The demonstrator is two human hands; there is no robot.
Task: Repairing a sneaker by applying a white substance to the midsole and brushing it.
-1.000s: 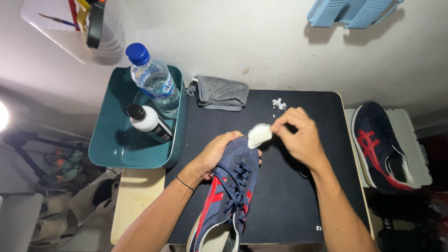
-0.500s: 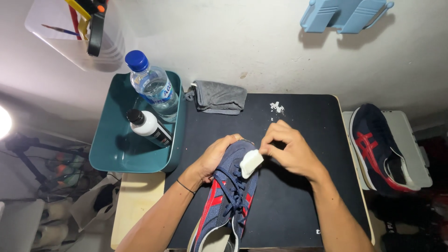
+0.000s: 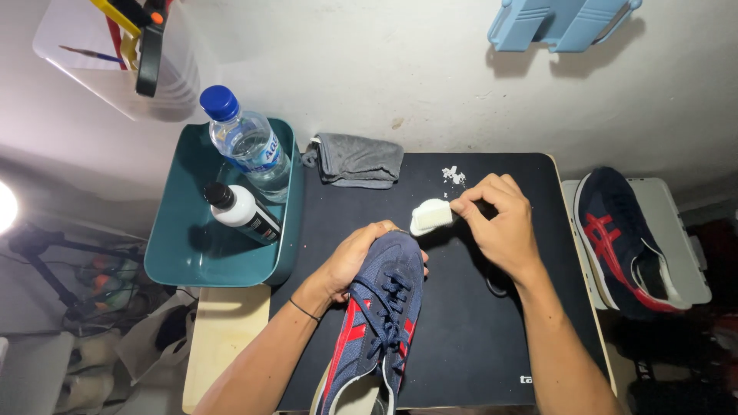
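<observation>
Left hand (image 3: 355,257): clenched around the toe of the navy sneaker (image 3: 377,323) on the black counter (image 3: 477,338).
Right hand (image 3: 496,223): pinching a white eraser block (image 3: 430,216) just above the toe.

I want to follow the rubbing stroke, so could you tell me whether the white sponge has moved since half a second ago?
Yes. The sponge has lifted off the shoe's toe, toward the white crumbs.

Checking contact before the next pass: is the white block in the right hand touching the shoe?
No, the white block sits just above the shoe toe, with dark mat between them.
</observation>
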